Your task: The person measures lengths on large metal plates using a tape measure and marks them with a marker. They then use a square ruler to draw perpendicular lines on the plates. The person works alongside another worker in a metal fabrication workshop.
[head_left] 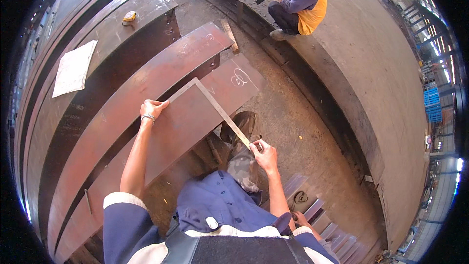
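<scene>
A steel framing square (221, 111) lies across the reddish-brown steel beam (181, 132) in front of me, its corner near the beam's far-side edge. My left hand (153, 109) is closed on the end of the short leg, at that edge. With thumb and fingers, my right hand (265, 156) pinches the end of the long leg, which sticks out past the beam's near side. White chalk marks (240, 77) show on the beam beyond the square.
More curved steel beams stand side by side to the left, bearing a paper sheet (75, 68) and a yellow tape measure (129, 17). A person in a yellow vest (315, 7) squats beyond a raised edge (337, 83). Another person's hand (300, 219) shows at lower right.
</scene>
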### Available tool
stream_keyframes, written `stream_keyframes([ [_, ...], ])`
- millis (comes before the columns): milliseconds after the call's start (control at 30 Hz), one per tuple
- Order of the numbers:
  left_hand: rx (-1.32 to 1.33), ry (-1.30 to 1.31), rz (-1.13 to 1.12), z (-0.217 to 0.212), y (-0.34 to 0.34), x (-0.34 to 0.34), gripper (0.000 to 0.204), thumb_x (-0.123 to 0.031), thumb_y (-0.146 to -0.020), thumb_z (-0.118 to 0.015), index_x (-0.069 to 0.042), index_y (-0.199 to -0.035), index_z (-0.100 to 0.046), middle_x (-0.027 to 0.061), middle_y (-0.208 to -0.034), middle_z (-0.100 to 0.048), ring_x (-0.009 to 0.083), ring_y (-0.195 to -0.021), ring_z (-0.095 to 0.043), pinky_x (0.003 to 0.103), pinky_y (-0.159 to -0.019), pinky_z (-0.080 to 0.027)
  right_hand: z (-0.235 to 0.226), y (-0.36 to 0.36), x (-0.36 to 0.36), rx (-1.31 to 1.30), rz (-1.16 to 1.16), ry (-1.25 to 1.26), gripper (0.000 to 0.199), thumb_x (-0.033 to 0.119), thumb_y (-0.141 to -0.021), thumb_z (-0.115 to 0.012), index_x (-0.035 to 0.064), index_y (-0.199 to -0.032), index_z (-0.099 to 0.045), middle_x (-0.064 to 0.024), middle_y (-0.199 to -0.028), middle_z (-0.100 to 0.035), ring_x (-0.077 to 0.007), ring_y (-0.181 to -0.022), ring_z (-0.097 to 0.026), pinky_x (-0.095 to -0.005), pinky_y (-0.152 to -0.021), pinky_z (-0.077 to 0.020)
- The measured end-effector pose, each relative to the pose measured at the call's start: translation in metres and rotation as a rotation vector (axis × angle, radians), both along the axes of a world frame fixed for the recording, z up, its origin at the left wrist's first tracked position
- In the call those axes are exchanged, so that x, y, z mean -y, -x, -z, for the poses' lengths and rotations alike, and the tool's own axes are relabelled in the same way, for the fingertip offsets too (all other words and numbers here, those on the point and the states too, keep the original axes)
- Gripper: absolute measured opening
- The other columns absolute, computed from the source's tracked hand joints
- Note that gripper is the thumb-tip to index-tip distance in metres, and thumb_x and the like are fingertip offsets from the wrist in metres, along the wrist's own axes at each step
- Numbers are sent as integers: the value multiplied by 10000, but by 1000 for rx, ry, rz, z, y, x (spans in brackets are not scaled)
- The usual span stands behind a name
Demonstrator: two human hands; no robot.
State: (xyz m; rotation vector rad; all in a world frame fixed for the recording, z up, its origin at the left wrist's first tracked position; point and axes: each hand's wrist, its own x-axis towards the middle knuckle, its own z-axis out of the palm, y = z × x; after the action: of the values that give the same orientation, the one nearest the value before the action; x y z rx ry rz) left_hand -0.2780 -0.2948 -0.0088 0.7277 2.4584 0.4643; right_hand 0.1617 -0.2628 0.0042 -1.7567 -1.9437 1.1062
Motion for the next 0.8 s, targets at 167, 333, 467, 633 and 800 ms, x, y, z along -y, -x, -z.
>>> stream_keyframes([
  [167,15,-22,24,-5,0,-10,488,-540,-694,-757,-119,-941,-766,120,-912,-730,246,-908,-698,351,-843,-523,2,4,-17,-12,23,64,293,346,-844,-689,53,-832,-678,-76,-572,-589,-150,-514,-527,-321,-517,-416],
  [333,-2,-187,2,-20,-18,-10,358,-446,-708,-775,-157,-919,-773,88,-842,-734,195,-828,-705,320,-769,-533,13,-6,-26,-6,34,129,290,339,-833,-709,50,-829,-694,-31,-597,-609,-70,-554,-515,-284,-525,-420],
  [467,25,-322,10,-7,-19,-5,339,-399,-710,-780,-140,-929,-770,77,-860,-736,174,-826,-700,303,-759,-525,11,-12,-30,15,11,82,306,365,-828,-707,59,-828,-705,-47,-619,-622,-86,-579,-544,-299,-563,-447],
  [633,9,-184,55,-6,-17,-12,377,-441,-700,-765,-143,-931,-770,74,-871,-737,186,-847,-699,311,-781,-519,6,-13,-34,44,-3,134,292,324,-837,-703,34,-811,-691,-52,-634,-635,-78,-594,-546,-285,-562,-454],
  [800,123,-132,6,-2,-13,-18,378,-449,-684,-791,-150,-916,-775,93,-931,-734,221,-916,-692,336,-838,-512,11,-25,-35,14,18,202,373,415,-832,-686,43,-854,-680,-103,-712,-678,-182,-646,-644,-332,-622,-497],
])
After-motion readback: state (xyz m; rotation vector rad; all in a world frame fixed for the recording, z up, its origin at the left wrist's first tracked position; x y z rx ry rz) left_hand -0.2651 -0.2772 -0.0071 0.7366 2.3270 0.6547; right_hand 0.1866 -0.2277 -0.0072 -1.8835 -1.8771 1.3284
